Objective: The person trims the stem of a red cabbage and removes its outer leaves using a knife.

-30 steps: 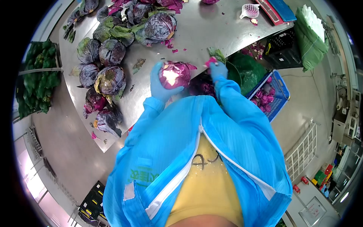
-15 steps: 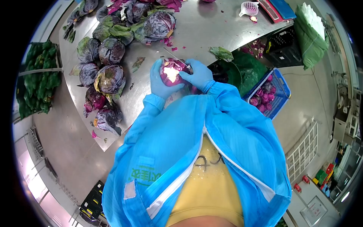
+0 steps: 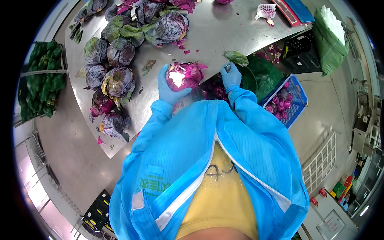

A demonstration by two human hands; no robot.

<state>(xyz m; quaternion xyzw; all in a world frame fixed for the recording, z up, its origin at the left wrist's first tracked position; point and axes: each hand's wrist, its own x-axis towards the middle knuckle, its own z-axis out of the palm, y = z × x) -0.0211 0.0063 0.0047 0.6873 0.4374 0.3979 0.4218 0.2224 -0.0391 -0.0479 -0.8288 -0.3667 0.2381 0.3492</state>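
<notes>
A red cabbage [image 3: 191, 77] with a pale cut patch rests in my left hand [image 3: 169, 89], whose blue-gloved fingers curl round its left and lower sides near the table's front edge. My right hand [image 3: 231, 76], also gloved in blue, is apart from the cabbage on the right, closed round a small dark handle. A thin blade seems to point up from it, though it is faint. Just above this hand lies a loose green leaf [image 3: 237, 58]. Below and between the hands, purple leaves [image 3: 218, 91] fill a dark opening beside the table.
Several untrimmed cabbages [image 3: 121, 52] cover the left of the metal table [image 3: 160, 60]. Right of my right hand are a green bag [image 3: 264, 76] and a blue basket [image 3: 298, 105] of small purple cabbages. A white net [image 3: 265, 11] and black crates [image 3: 301, 54] are at upper right.
My right hand went to the cabbage, then moved back right, away from it. The pink leaf piece it held a second ago is gone from its fingers. My left hand still holds the cabbage.
</notes>
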